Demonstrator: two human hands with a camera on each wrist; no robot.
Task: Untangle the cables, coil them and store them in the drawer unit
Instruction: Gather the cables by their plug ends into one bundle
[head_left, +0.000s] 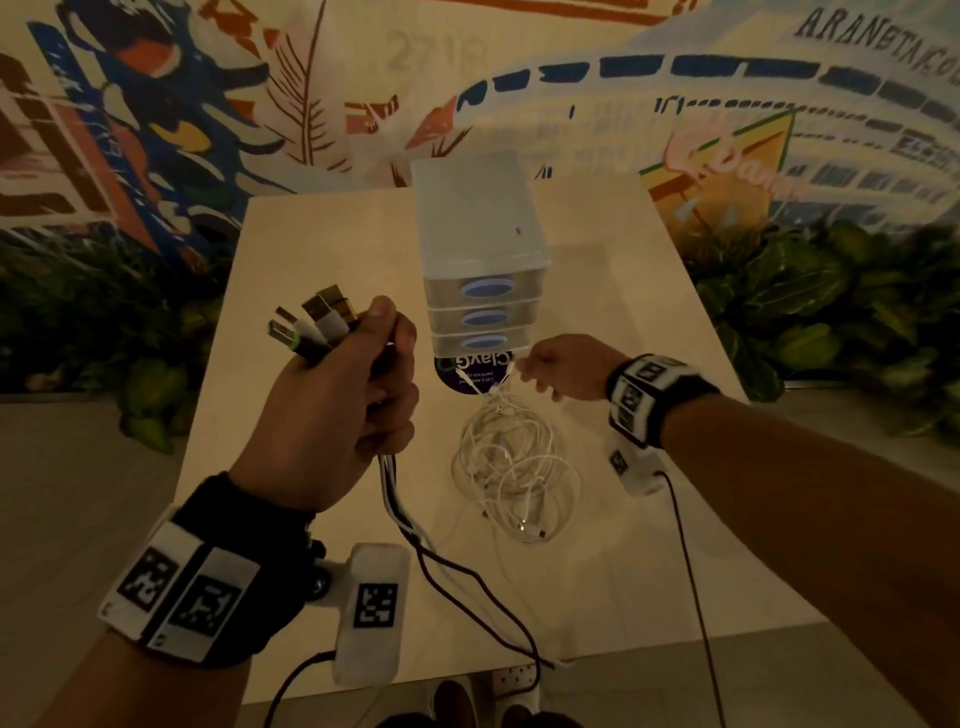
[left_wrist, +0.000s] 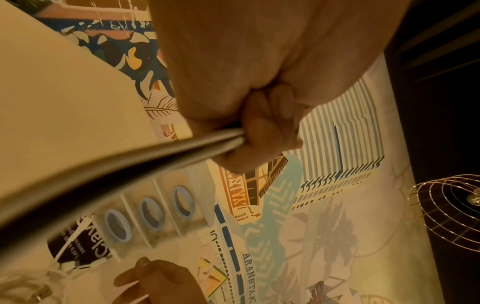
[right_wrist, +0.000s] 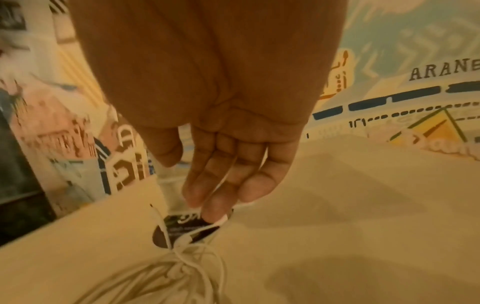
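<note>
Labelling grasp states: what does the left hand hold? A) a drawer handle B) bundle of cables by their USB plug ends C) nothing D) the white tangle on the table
B: the left hand grips a bundle of black and white cables, USB plugs fanning out above the fist.
</note>
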